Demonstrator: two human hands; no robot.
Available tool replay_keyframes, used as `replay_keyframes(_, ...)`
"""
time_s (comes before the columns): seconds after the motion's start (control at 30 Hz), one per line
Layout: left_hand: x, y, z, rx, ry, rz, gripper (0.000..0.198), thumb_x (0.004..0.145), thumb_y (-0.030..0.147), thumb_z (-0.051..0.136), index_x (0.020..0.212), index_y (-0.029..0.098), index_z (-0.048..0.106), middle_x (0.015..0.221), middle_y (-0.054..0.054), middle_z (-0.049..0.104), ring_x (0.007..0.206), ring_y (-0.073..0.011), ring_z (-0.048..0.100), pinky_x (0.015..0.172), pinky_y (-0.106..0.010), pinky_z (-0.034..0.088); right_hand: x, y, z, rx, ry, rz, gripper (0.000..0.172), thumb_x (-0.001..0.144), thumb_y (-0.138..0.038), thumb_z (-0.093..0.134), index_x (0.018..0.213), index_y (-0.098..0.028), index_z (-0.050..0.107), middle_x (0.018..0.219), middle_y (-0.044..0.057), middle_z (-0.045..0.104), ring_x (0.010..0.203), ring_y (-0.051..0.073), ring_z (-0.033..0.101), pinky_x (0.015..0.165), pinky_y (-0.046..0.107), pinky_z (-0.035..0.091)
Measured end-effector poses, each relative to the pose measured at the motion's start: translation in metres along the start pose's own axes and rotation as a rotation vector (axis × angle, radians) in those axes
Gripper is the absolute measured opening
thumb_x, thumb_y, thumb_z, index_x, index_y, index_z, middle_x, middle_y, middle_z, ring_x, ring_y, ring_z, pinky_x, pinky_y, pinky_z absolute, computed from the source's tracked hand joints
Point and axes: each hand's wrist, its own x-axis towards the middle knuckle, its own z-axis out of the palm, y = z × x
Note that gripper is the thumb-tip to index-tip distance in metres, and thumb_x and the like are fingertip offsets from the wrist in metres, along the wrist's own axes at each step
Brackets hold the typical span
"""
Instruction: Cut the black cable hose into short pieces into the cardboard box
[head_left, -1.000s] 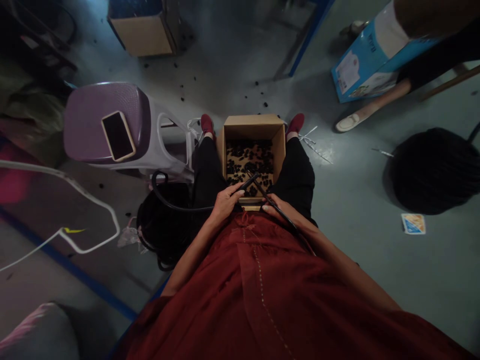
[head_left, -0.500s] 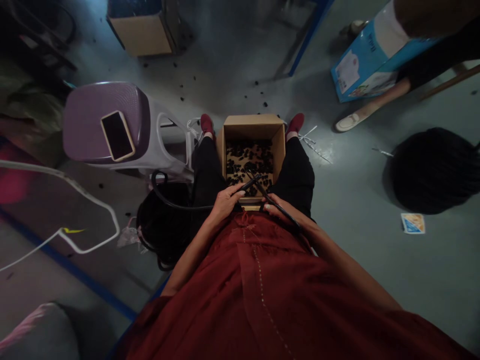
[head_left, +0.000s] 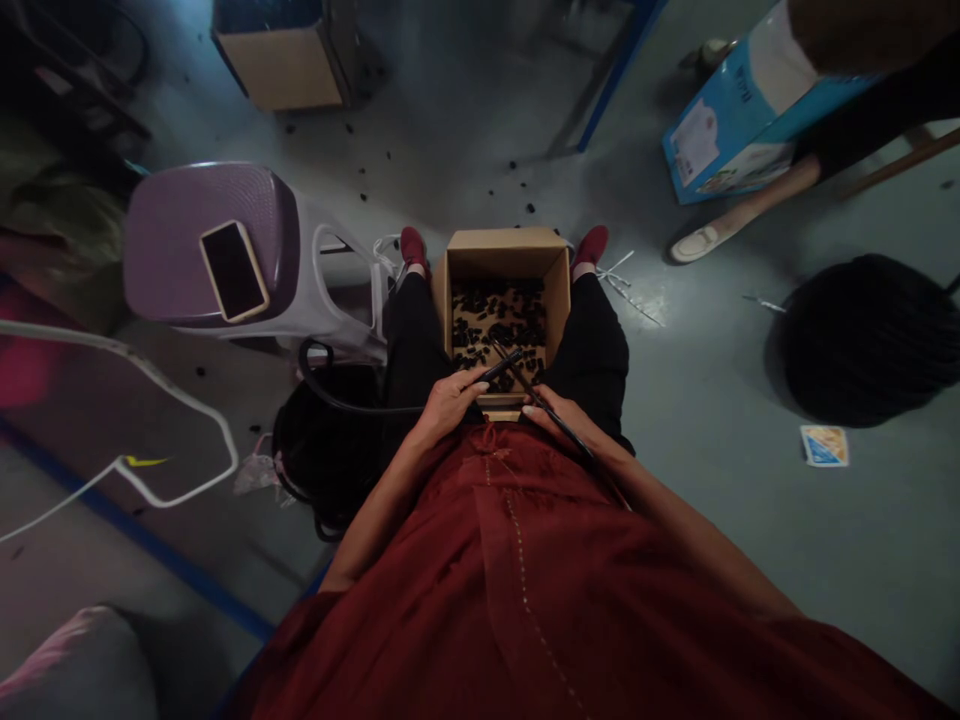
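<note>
Left grip [head_left: 450,405] clasps the black hose [head_left: 502,366]; its end slants rightward above the box [head_left: 508,240] near edge, crossing the slender dark tool [head_left: 568,429] clasped in the right grip [head_left: 574,413].

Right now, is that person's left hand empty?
No, the left hand grips a black tube whose end sticks out over the open cardboard box.

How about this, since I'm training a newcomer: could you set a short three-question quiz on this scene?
1. What lies on the purple stool?
2. True or false: the left hand rests on the stool.
3. Where is the cardboard box holding small black pieces? A: on the stool; B: between the person's legs; C: behind the person.

Key: 1. A phone. 2. False; it holds a black tube. 3. B.
</note>
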Motion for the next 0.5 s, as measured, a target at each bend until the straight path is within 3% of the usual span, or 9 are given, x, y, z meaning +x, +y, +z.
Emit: replay_keyframes(0.5,0.0012,-0.0068,0.0053,-0.084,0.011,-0.055,0.035,0.083,0.028,0.053,0.115,0.019,0.063,0.115,-0.007,0.064,0.099,-0.0182,0.059,0.088,-0.030,0.044,0.0000,0.0043,0.0072,-0.111,0.088,0.017,0.021,0.082,-0.037,0.046,0.096,-0.023,0.053,0.082,0.004,0.063,0.071,0.019,0.059,0.066,0.027,0.040)
